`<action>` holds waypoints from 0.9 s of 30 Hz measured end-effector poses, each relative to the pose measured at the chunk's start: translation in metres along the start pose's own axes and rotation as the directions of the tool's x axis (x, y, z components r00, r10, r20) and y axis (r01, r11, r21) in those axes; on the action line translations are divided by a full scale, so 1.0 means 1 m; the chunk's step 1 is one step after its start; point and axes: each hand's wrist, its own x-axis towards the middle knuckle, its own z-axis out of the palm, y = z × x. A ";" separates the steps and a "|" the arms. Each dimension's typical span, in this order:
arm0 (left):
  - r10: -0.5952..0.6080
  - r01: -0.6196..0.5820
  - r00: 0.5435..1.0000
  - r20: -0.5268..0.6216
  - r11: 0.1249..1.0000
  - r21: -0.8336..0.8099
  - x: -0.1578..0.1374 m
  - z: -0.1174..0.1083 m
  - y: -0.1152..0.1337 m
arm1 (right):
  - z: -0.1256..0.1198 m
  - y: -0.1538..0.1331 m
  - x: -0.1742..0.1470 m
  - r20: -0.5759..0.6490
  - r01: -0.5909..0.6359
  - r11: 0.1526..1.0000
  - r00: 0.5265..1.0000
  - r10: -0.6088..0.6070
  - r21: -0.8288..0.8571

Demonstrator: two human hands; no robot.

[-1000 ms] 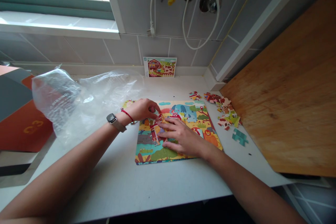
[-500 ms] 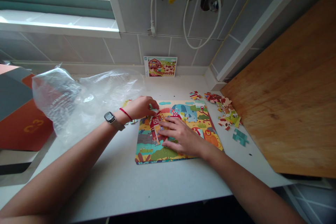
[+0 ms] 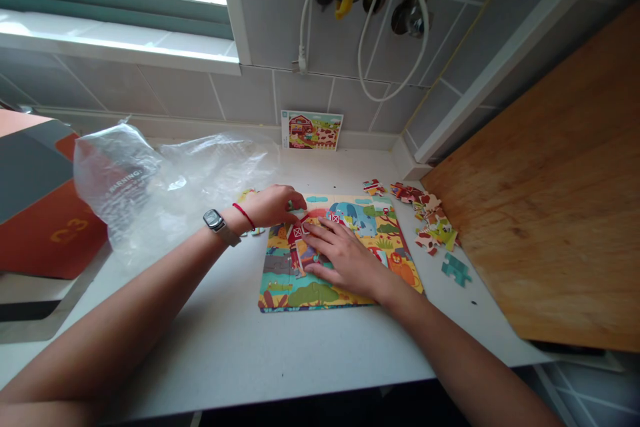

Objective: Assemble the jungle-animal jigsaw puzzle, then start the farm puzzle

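A colourful animal puzzle board [image 3: 280,297] lies on the white counter, with barn puzzle pieces [image 3: 299,232] resting on top of it. My left hand [image 3: 275,205], wearing a watch and a red string, is at the board's upper left edge. Its thumb and fingers pinch a puzzle piece, mostly hidden, with a bit of green showing. Flat over the barn pieces lies my right hand [image 3: 345,259], fingers spread, covering part of the picture.
Loose puzzle pieces [image 3: 434,223] are heaped to the right, with a teal piece [image 3: 456,269] nearer me. A picture card [image 3: 313,130] leans on the tiled wall. Crumpled clear plastic [image 3: 175,187] and an orange-grey box [image 3: 50,213] stand left; a wooden board [image 3: 560,200] rises right.
The view has shifted slightly. My left fingers have moved a little at the barn's top, and my right hand has slid slightly over the pieces.
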 end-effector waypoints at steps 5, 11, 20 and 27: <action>0.008 -0.007 0.997 0.081 1.000 -0.023 -0.005 -0.009 0.002 | -0.001 -0.002 -0.001 0.015 -0.013 1.000 1.000 0.013 0.012; -0.026 0.023 0.998 0.048 0.997 0.079 -0.010 -0.011 0.011 | -0.012 0.020 -0.009 -0.153 -0.037 0.998 0.987 0.046 0.059; -0.095 0.056 0.985 0.146 0.967 0.250 -0.041 0.009 0.066 | -0.031 0.050 -0.023 -0.106 -0.173 0.983 0.978 0.180 0.069; -0.152 0.097 0.979 0.135 0.933 0.346 -0.041 0.019 0.075 | -0.029 0.054 -0.026 0.027 -0.173 0.984 0.985 0.172 0.030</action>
